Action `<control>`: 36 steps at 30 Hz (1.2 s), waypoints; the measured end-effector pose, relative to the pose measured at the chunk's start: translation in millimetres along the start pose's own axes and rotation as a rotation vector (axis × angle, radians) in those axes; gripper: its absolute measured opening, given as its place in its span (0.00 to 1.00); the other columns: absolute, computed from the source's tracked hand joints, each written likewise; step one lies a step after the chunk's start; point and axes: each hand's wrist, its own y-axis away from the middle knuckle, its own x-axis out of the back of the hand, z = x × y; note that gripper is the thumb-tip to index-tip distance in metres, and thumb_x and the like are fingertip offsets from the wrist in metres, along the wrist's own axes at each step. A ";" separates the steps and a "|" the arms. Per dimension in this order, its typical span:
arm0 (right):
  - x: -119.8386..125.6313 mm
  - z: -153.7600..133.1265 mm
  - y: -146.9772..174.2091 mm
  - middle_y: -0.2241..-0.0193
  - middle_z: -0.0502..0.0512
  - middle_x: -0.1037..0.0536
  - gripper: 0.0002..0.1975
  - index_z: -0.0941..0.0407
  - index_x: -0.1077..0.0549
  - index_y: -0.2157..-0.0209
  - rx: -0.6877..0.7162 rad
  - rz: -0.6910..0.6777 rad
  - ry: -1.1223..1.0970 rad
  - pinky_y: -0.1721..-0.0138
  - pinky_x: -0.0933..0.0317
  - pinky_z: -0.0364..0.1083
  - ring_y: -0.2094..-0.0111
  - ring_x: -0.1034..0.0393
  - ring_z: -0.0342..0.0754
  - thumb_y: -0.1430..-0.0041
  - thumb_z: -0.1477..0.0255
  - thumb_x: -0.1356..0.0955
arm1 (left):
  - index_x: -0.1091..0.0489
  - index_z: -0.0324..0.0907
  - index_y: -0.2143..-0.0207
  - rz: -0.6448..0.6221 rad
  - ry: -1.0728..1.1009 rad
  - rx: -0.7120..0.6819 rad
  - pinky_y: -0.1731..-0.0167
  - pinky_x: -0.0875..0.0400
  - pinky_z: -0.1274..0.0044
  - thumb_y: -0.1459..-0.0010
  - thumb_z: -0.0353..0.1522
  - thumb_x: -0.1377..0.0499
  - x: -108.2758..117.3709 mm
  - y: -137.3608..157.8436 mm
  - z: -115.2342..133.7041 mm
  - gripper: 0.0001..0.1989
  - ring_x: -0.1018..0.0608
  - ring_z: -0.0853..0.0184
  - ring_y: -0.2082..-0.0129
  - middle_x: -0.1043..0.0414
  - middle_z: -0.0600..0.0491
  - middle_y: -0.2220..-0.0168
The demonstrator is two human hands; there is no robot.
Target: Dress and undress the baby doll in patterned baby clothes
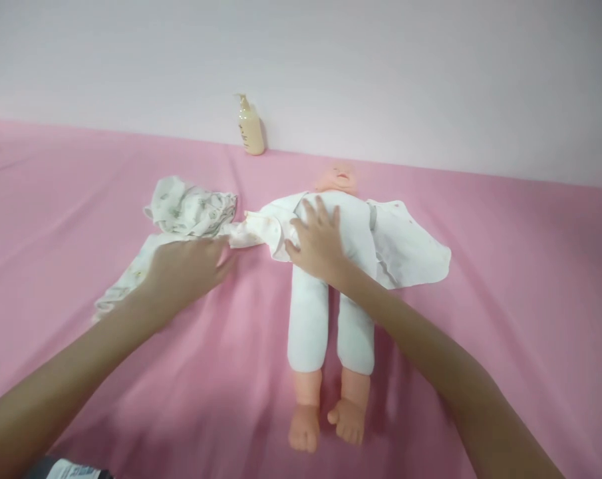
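Note:
On the pink sheet lies a baby doll [341, 178] on its back, in white leggings [308, 326] and white body clothing. A white top [410, 249] is spread open under it, one side out to the right, with a sleeve [248, 229] stretched left along the doll's arm. My right hand [320, 239] rests on the doll's chest, fingers spread, thumb by the top's left edge. At the sleeve's far end is my left hand [188, 266], smeared by motion; its thumb looks apart from the fingers, and whether it grips the sleeve is unclear.
Left of the doll lies a crumpled printed white cloth [191, 207], with another patterned piece [126, 283] partly under my left forearm. A pale yellow pump bottle [251, 130] stands by the wall [405, 80]. A dark object with a white label [74, 470] shows at the bottom left. The pink sheet [520, 319] covers the surface.

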 end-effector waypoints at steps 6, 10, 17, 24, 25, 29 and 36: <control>6.9 21.8 -13.1 0.37 0.71 0.44 0.25 0.60 0.35 0.44 -0.391 -0.060 0.012 0.47 0.57 0.78 0.37 0.54 0.74 0.37 0.62 0.40 | 0.42 0.44 0.38 0.292 0.296 -0.299 0.44 0.42 0.67 0.35 0.41 0.56 -18.1 -99.3 92.4 0.26 0.35 0.57 0.39 0.40 0.45 0.38; 12.2 38.1 -27.7 0.35 0.69 0.47 0.28 0.59 0.40 0.39 -0.466 -0.196 0.060 0.48 0.56 0.78 0.37 0.55 0.75 0.37 0.61 0.42 | 0.33 0.45 0.46 0.255 0.429 -0.121 0.49 0.39 0.65 0.33 0.39 0.61 -56.3 -133.9 115.4 0.23 0.27 0.57 0.48 0.27 0.46 0.48; -10.6 17.3 -80.3 0.43 0.74 0.34 0.23 0.68 0.30 0.47 -0.308 -0.336 0.229 0.42 0.58 0.69 0.39 0.47 0.70 0.40 0.70 0.39 | 0.32 0.44 0.47 0.345 0.416 -0.171 0.53 0.38 0.69 0.35 0.35 0.55 -72.7 -131.5 105.0 0.19 0.26 0.58 0.52 0.26 0.48 0.50; -26.8 8.8 -100.6 0.50 0.70 0.26 0.19 0.63 0.25 0.52 -0.168 -0.420 0.374 0.45 0.50 0.61 0.46 0.36 0.64 0.41 0.72 0.39 | 0.30 0.41 0.50 0.348 0.383 -0.181 0.55 0.38 0.69 0.37 0.33 0.53 -78.1 -137.7 95.9 0.18 0.26 0.56 0.55 0.26 0.45 0.54; -25.7 11.2 -100.3 0.51 0.70 0.26 0.19 0.64 0.25 0.53 -0.122 -0.426 0.372 0.45 0.49 0.59 0.47 0.35 0.63 0.41 0.71 0.39 | 0.31 0.40 0.51 0.356 0.372 -0.184 0.56 0.38 0.68 0.37 0.33 0.53 -79.4 -138.1 95.7 0.18 0.26 0.56 0.55 0.26 0.44 0.54; -21.0 19.3 -101.2 0.52 0.67 0.25 0.20 0.63 0.26 0.53 -0.050 -0.541 0.296 0.47 0.44 0.55 0.50 0.33 0.59 0.44 0.69 0.38 | 0.31 0.39 0.50 0.372 0.339 -0.184 0.56 0.39 0.66 0.38 0.34 0.52 -82.5 -139.0 95.5 0.17 0.26 0.55 0.56 0.25 0.44 0.55; -18.3 27.7 -88.1 0.56 0.68 0.25 0.18 0.64 0.26 0.56 -0.149 -0.262 0.209 0.49 0.42 0.53 0.51 0.32 0.58 0.47 0.73 0.38 | 0.34 0.42 0.45 0.435 0.334 -0.234 0.57 0.39 0.67 0.36 0.36 0.55 -81.7 -141.2 91.2 0.20 0.26 0.55 0.55 0.25 0.46 0.55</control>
